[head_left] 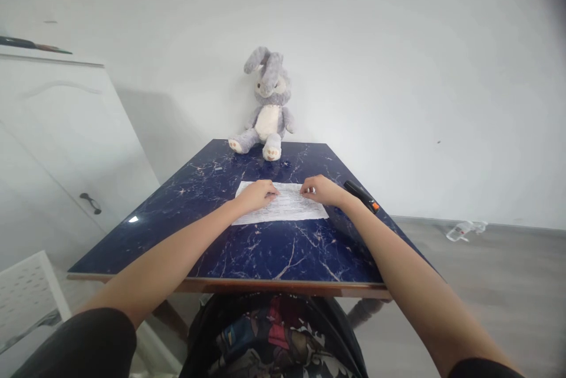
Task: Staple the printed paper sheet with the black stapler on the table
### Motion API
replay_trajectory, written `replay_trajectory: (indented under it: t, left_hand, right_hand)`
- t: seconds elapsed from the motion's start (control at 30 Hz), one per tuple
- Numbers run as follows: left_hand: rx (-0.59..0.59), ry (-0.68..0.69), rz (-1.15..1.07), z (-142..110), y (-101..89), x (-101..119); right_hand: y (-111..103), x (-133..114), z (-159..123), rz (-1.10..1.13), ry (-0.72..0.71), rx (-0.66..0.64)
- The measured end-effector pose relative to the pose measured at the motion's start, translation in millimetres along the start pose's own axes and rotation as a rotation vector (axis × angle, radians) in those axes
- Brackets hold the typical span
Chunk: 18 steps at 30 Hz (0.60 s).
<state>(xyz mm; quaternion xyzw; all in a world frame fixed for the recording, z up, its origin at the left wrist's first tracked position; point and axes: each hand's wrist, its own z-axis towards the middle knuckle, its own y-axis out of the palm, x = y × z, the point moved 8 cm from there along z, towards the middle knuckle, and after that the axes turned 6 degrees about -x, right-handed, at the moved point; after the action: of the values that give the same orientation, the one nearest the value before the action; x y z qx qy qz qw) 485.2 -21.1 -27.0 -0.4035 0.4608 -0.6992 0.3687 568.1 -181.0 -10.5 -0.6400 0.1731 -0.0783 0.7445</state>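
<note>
A creased white sheet of paper (283, 210) with dense small print lies flat on the dark blue marbled table (260, 254). My left hand (259, 194) rests over its left part, fingers pointing inward, with a small gap between thumb and fingers. Over the right part is my right hand (325, 189), its fingers bent and apart, fingertips down at the paper's surface. Neither hand visibly grips an edge of the sheet. A black cylindrical object with an orange part (362, 196) lies just right of my right wrist, partly behind the forearm.
A grey plush rabbit (267, 115) sits at the table's far end against the white wall. A white cabinet (53, 142) stands left, a perforated white seat (30, 289) nearer. Clear plastic packaging (465, 229) lies on the floor at right.
</note>
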Motion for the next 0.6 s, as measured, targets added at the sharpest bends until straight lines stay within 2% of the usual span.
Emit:
replay_trajectory:
  t: [0.23,0.43,0.53,0.6]
  left_hand:
    - [0.029,-0.069,-0.134,7.0,3.9,-11.4]
    - [0.009,-0.087,-0.076,7.5,5.3,-7.2]
    - [0.037,-0.059,0.008,5.1,4.6,0.9]
    - [0.046,-0.046,0.021,4.5,5.5,4.1]
  right_hand:
    - [8.4,8.4,4.6,-0.026,0.102,-0.007]
    - [15.1,9.9,8.4,-0.067,0.189,-0.052]
    - [13.9,2.7,8.2,-0.111,0.16,-0.036]
    - [11.7,-5.7,8.1,-0.095,0.09,-0.006]
